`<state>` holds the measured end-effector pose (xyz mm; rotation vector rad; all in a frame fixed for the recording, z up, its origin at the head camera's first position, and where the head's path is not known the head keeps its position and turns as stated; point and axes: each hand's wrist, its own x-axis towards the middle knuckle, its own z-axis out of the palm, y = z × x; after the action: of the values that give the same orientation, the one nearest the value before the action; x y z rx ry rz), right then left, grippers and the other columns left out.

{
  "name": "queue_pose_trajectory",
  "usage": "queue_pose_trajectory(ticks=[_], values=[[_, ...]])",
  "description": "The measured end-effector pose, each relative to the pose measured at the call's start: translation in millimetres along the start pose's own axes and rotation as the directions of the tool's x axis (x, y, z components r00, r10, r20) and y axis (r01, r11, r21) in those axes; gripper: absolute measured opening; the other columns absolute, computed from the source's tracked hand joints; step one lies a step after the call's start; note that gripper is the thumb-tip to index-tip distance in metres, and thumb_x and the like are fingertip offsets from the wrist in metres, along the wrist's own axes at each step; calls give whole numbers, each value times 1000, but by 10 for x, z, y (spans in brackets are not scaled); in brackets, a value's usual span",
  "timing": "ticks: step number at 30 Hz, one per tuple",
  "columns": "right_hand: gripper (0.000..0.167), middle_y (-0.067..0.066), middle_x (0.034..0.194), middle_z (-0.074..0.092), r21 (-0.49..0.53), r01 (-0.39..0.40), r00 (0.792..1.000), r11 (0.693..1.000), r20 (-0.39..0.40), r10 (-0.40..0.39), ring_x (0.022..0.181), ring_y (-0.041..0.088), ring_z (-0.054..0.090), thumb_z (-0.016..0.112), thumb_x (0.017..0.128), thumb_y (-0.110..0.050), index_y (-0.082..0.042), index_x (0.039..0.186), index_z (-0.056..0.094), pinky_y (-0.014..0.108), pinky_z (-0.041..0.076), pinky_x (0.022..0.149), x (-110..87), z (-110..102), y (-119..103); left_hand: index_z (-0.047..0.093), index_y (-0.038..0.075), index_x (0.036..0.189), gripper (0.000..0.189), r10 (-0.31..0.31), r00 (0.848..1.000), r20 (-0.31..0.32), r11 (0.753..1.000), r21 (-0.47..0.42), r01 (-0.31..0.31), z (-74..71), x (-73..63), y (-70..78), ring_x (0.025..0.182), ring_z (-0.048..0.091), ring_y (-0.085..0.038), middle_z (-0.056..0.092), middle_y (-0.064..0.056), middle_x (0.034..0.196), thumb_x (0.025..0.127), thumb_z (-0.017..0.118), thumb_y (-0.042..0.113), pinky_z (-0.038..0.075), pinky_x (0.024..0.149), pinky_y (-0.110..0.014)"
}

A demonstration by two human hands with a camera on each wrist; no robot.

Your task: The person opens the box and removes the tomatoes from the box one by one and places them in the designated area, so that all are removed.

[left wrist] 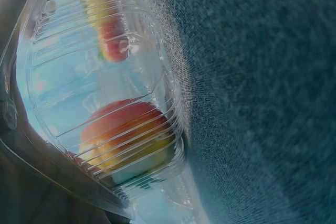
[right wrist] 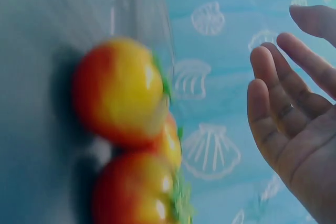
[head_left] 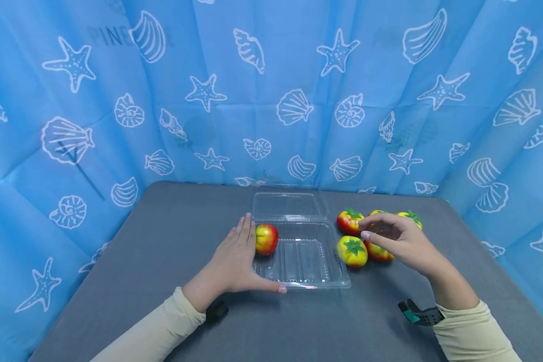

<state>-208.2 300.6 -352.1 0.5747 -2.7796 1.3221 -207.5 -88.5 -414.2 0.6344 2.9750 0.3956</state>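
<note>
A clear plastic clamshell box point(head_left: 339, 282) lies with its lid point(head_left: 287, 203) folded back behind it. One red and yellow tomato point(head_left: 267, 239) sits at the left inside the box, partly covered by my left hand point(head_left: 235, 264). That hand rests along the box's left side, fingers straight and thumb stretched along the front edge. In the left wrist view the same tomato point(left wrist: 131, 135) shows through the ribbed wall. My right hand point(head_left: 409, 246) hovers over several tomatoes point(head_left: 353, 252) right of the box, its fingers loosely bent around nothing. The right wrist view shows tomatoes point(right wrist: 123, 90) apart from the fingers.
A grey cloth-covered table point(head_left: 181, 226) bears everything. Behind and at both sides hangs a blue curtain point(head_left: 271, 90) with white shells and starfish. A dark wrist strap point(head_left: 421, 312) is on my right wrist.
</note>
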Motion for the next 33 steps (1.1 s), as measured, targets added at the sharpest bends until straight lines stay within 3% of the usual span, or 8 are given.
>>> queue_pose_trajectory(ticks=[9,21,28,33], values=[[23,8,118,75,77,21,998,997,57,-25,102,25,71,73,103,-24,-12,123,72,25,60,88,305,463,-227,13,2,170,160,-10,1000,11,1000,12,10,0,-18,-18,167,1,-36,-7,-17,178,58,51,110,18,134,-52],[28,10,124,74,192,8,987,981,157,-39,107,23,71,73,102,-27,-14,127,71,33,61,91,587,1038,-402,13,5,171,157,1,1000,3,1000,-7,-1,23,29,-11,167,1,-36,-4,-15,179,59,53,108,19,133,-54],[45,16,152,59,251,101,948,963,270,-170,128,35,66,67,105,-19,-10,149,59,47,59,104,694,1239,-397,12,5,171,157,8,1000,14,1000,-11,-8,22,34,-30,167,-2,-35,-9,-15,179,60,51,109,16,134,-54],[51,13,157,54,249,120,925,961,324,-199,130,38,63,67,105,-19,-12,154,55,56,57,106,711,1297,-403,10,8,171,156,14,1000,14,1000,-15,-14,14,29,-45,167,-4,-35,-14,-15,177,60,50,109,14,134,-54]])
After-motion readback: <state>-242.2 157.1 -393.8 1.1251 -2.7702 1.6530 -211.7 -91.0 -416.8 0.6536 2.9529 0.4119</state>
